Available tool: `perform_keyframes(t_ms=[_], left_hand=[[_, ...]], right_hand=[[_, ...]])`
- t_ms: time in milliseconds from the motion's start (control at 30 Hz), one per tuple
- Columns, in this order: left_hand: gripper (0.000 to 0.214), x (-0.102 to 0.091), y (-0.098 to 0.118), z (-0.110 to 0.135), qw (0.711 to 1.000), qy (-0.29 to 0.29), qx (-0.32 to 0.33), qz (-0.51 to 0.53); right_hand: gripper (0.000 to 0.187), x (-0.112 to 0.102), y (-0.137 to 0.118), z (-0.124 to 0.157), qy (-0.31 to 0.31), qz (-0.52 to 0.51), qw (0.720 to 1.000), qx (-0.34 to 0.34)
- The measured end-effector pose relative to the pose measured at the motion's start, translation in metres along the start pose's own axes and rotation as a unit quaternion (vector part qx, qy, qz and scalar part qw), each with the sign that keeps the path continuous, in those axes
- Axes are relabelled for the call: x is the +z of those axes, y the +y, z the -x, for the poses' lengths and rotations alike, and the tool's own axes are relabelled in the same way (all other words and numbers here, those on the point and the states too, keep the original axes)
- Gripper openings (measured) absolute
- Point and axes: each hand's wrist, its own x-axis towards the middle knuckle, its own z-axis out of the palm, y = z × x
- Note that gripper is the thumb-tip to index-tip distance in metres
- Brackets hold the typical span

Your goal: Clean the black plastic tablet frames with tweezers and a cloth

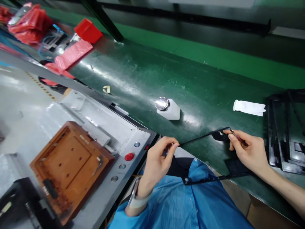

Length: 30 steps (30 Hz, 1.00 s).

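A thin black plastic frame point(202, 135) is held up in front of my blue jacket, over the bench's front edge. My left hand point(160, 162) pinches its upper left corner between thumb and fingertips. At the upper right corner is my right hand point(247, 149), closed around a slender dark tool point(237, 136) whose exact kind I cannot make out. The tool's tip is close to the frame's corner, beside a dark flap. A white bottle point(172, 110) with a metal cap stands on the green bench beyond my hands.
A white finger-shaped cloth piece point(249, 107) lies right of the bottle. More black frames point(281, 136) are stacked at the right edge. On the left, a machine carries a brown fixture point(73, 168) and a red button point(129, 156). A red bin point(88, 31) stands further back.
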Motion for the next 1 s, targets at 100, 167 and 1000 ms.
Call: perform_keyframes(t_ms=[100,167,1000], left_hand=[[0.01,-0.017,-0.006,0.012,0.981,-0.005,0.078,-0.178],[0.012,-0.022,-0.009,0.022,0.965,-0.021,0.107,-0.238],[0.027,0.043,0.008,-0.033,0.969,0.087,-0.028,0.231]], right_hand=[[0.032,0.0,0.001,0.0,-0.002,0.004,1.0,0.001],[0.031,-0.001,0.001,0.001,-0.002,0.009,1.0,-0.001],[0.024,0.042,-0.061,-0.032,-0.148,0.211,0.924,-0.283]])
